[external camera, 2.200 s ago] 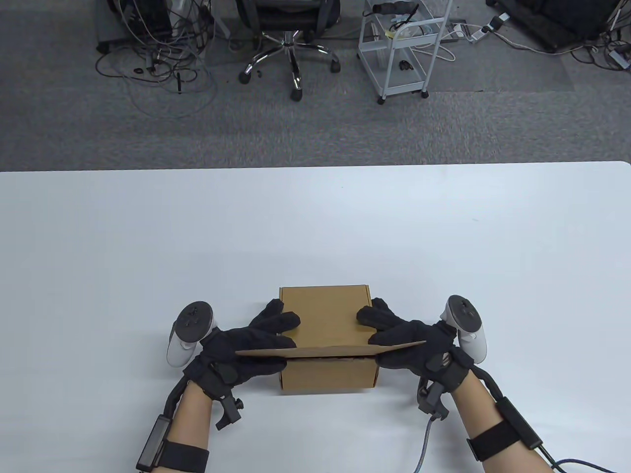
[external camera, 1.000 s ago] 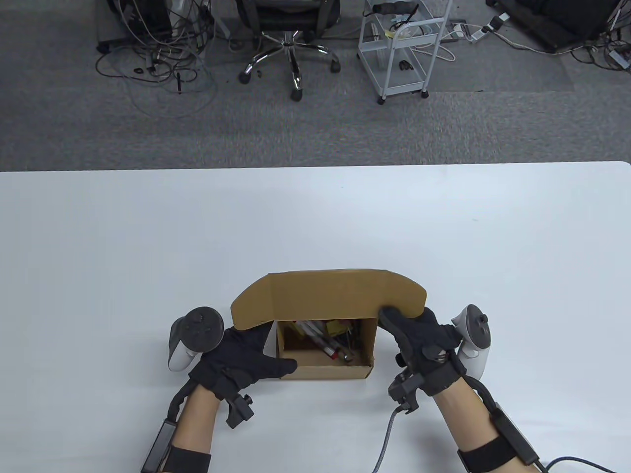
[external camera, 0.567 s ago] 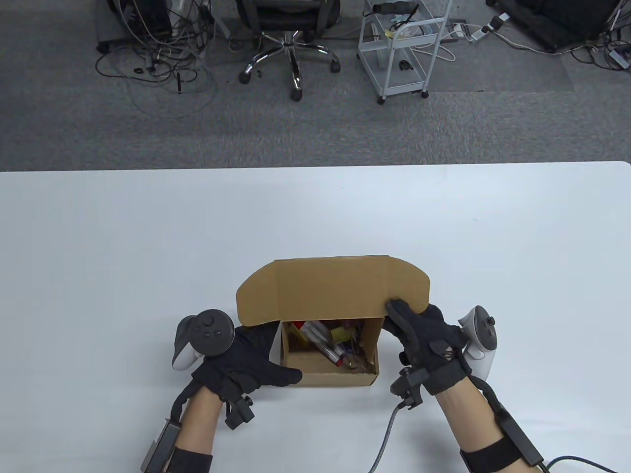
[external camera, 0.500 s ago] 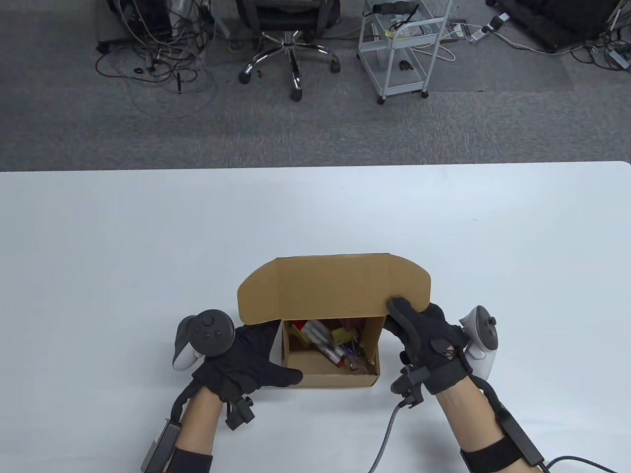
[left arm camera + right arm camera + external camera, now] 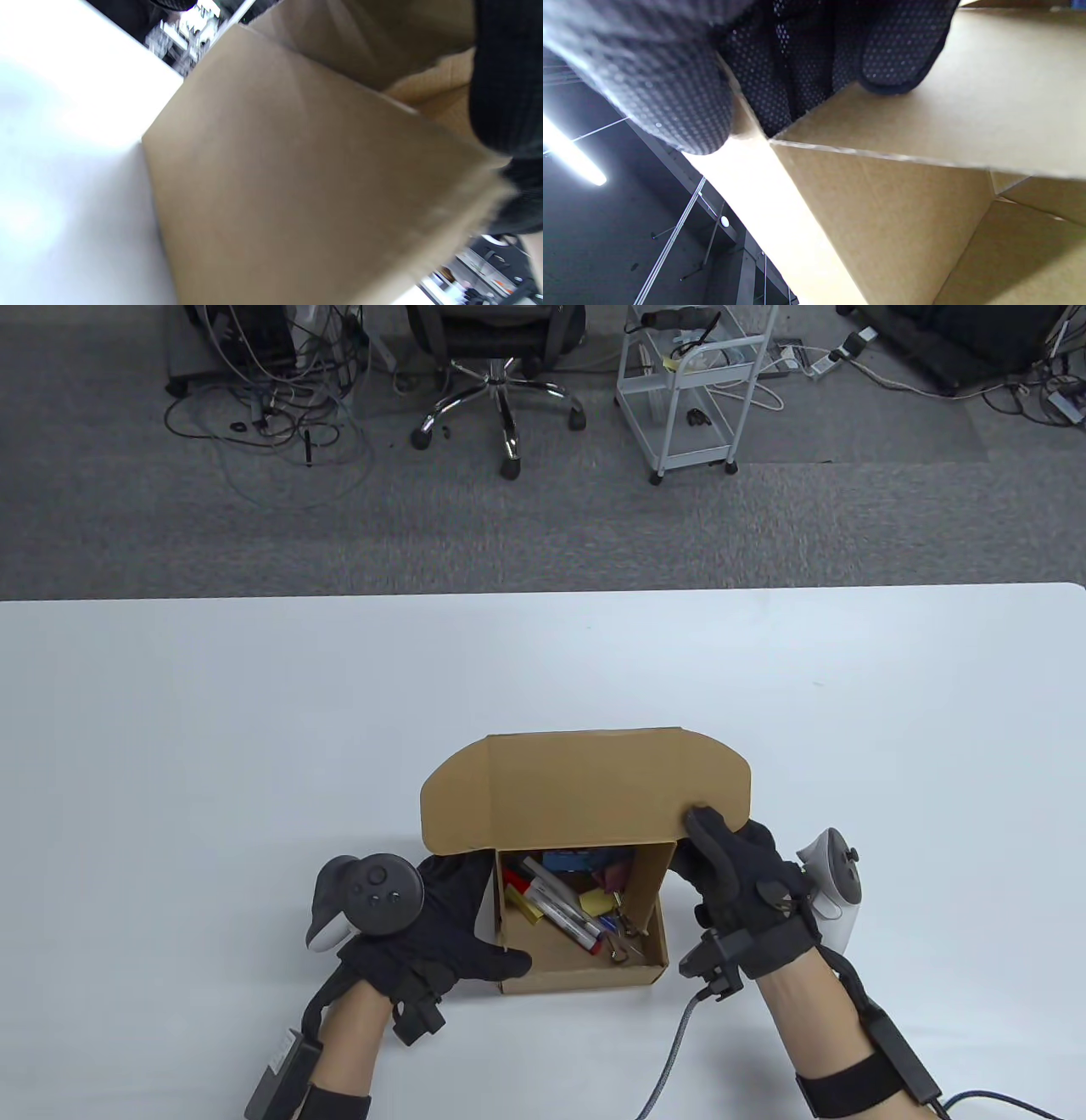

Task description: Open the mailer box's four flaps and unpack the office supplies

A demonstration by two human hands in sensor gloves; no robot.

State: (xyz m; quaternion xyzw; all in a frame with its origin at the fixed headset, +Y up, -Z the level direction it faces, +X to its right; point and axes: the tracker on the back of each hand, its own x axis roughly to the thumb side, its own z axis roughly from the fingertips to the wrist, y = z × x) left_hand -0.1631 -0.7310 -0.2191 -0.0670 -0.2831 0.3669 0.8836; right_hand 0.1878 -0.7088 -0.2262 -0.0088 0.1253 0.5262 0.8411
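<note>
Box (image 5: 581,976) of brown cardboard sits on the white table (image 5: 254,729) near its 6 o'clock edge, between the two gloved hands. Its lid (image 5: 585,789) is raised and tipped back toward 12 o'clock, showing its plain inner face with a rounded wing at each end. Inside lie mixed supplies (image 5: 564,899): markers with white barrels, yellow sticky notes, something blue at the far wall and a metal clip near the front; finer detail is too small to tell.

Left hand (image 5: 428,937) is pressed against the box's 9 o'clock wall, thumb lying along the front lower corner, fingers hidden behind the wall and the lid's wing. Whether those fingers are curled round anything cannot be told; the left wrist view shows only blurred cardboard (image 5: 297,190).

Right hand (image 5: 738,878) pinches the lid at its 3 o'clock end: the thumb (image 5: 704,823) lies on the inner face, and in the right wrist view dotted fingertips (image 5: 899,55) fold over the cardboard edge.

Beyond the table's 12 o'clock edge, an office chair (image 5: 496,381) and a white cart (image 5: 687,390) stand on grey carpet.
</note>
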